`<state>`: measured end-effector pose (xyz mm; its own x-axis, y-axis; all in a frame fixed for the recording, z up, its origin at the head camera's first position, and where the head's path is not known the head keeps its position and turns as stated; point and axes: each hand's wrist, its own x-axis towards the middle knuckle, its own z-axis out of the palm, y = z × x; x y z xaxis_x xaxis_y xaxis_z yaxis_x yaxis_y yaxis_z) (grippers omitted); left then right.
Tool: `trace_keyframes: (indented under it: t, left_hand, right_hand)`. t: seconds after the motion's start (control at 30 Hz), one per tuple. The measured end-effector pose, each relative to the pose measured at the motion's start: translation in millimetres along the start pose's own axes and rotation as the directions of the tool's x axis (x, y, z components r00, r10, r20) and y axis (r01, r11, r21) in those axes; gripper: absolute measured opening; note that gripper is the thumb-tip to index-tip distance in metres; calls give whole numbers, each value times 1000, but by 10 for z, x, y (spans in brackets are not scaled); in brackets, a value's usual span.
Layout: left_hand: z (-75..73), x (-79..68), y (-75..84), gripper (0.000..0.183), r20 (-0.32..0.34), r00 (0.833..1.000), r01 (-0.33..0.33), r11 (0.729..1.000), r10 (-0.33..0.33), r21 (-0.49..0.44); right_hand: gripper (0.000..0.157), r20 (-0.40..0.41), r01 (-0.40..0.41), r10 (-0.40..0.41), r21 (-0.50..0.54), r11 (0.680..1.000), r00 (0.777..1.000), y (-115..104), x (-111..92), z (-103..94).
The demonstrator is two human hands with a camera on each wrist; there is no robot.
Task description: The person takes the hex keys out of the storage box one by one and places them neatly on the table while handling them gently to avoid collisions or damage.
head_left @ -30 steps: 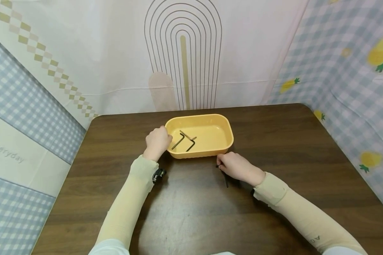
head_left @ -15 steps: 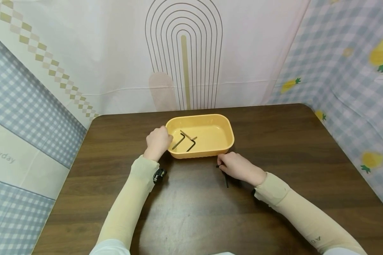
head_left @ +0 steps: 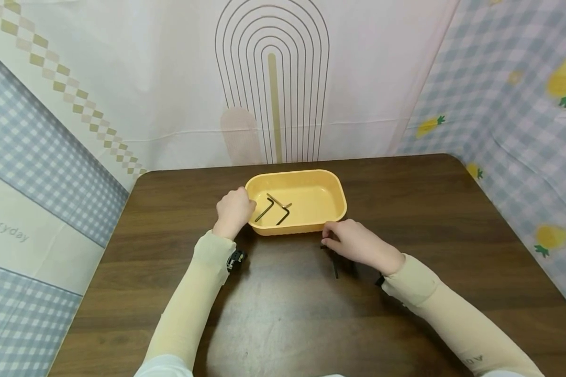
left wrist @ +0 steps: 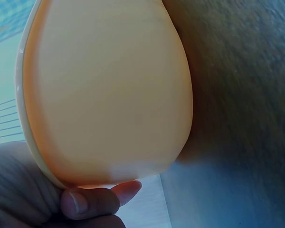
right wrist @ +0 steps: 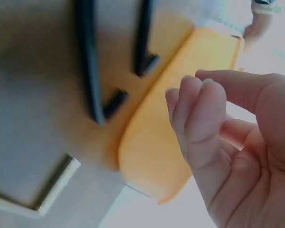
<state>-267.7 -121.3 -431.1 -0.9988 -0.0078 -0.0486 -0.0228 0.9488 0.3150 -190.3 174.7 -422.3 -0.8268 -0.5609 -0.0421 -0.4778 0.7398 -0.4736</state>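
A yellow plastic tray (head_left: pixel 292 229) stands toward the back of the table. My left hand (head_left: pixel 234 209) grips its left end, and in the left wrist view the fingertips (left wrist: pixel 90 203) curl against the rim. Three hex keys lie in the tray: a black one (head_left: pixel 265 209), another black one (head_left: pixel 284 215) and a brassy one (head_left: pixel 276 199). My right hand (head_left: pixel 360 242) hovers by the tray's front right corner, fingers loosely bent and holding nothing visible. Beneath it, a black hex key (head_left: pixel 335 268) lies on the table. The right wrist view shows two black hex keys (right wrist: pixel 89 61) and a silver one (right wrist: pixel 50 187) outside the tray.
The brown wooden table (head_left: pixel 273 314) has rounded back corners. A white patterned cloth (head_left: pixel 179 94) hangs behind its far edge. Checked cloth (head_left: pixel 528 136) with yellow fruit prints hangs at the right.
My right hand has risen slightly and moved a little right, its fingers parting from the black hex key, which stays on the table. The left hand and tray hold their place.
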Motion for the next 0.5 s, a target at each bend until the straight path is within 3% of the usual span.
trace_keyframes:
  t: [0.3,0.5]
  left_hand:
    - [-8,10,-12,28,2,1000,6,1000,-6,6]
    - [21,18,13,30,5,1000,-3,1000,3,3]
  right_hand:
    - [8,-103,-28,32,35,999,994,67,86,-375]
    - [9,-106,-47,55,81,996,993,205,157,-364]
